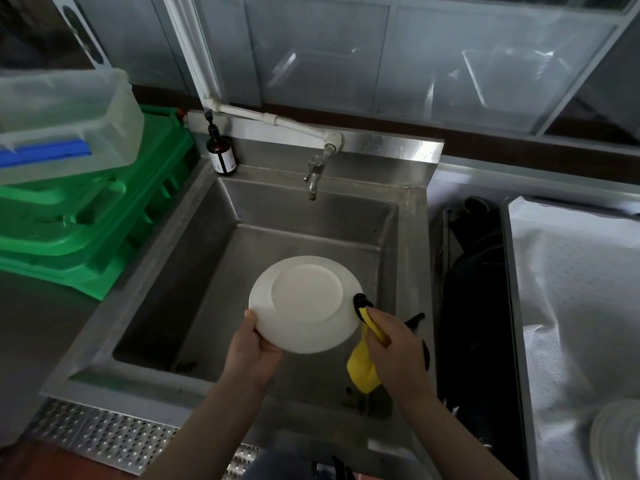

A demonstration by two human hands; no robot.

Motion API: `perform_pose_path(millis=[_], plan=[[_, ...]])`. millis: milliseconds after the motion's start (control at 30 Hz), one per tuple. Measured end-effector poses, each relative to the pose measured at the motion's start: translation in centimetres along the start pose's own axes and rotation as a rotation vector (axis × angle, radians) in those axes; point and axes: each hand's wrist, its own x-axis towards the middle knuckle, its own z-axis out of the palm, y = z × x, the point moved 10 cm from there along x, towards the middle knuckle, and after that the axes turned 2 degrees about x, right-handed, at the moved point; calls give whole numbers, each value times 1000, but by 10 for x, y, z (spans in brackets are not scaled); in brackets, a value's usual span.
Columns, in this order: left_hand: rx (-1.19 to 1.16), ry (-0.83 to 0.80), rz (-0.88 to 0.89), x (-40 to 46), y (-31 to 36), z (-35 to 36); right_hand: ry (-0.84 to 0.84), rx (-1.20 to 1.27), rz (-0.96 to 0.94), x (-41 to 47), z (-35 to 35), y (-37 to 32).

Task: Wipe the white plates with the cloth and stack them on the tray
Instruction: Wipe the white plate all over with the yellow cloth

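A white plate (304,304) was held over the steel sink (221,258), slightly below the centre of the view, turned with its underside and foot ring toward the camera. It was gripped at its seven o'clock edge by the left hand (251,351), whose thumb was laid over the rim while the other fingers were curled out of sight behind the plate. At the plate's four o'clock edge a yellow and black cloth (363,368) was pressed against the rim by the right hand (398,344), the fingers being curled tightly round the bunched fabric; a yellow fold was left hanging below the hand, and black parts of the cloth were seen at the rim and beyond the knuckles. A tap (313,176) was mounted at twelve o'clock from the plate, on the sink's back wall, and a brown pump bottle (220,152) was stood on the sink's corner at eleven o'clock. Green crates (86,223) were stacked at nine to ten o'clock, with a clear plastic tub (65,119) set on top of them. At three o'clock, well apart from the plate, a metal tray (516,306) lined with white perforated matting was seen, and at five o'clock, in the view's lower right corner, a blurred stack of pale plates (616,441) was resting on that matting.
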Motion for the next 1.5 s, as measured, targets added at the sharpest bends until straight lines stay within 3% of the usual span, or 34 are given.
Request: perform_pose_path(millis=[367, 600, 833, 1033, 1167, 1500], plan=[[-81, 61, 61, 5, 10, -3, -111, -76, -119, -17, 25, -18], [-40, 58, 94, 9, 17, -3, -302, -197, -194, -43, 62, -31], [-6, 87, 127, 8, 23, -10, -376, -84, -160, -45, 73, -35], [47, 120, 170, 4, 32, -17, -194, 154, 63, -32, 47, -15], [112, 103, 190, 0, 33, -15, -21, 169, 108, -22, 19, -3], [246, 18, 173, -2, 22, -6, 164, 195, 242, -13, -36, 39]])
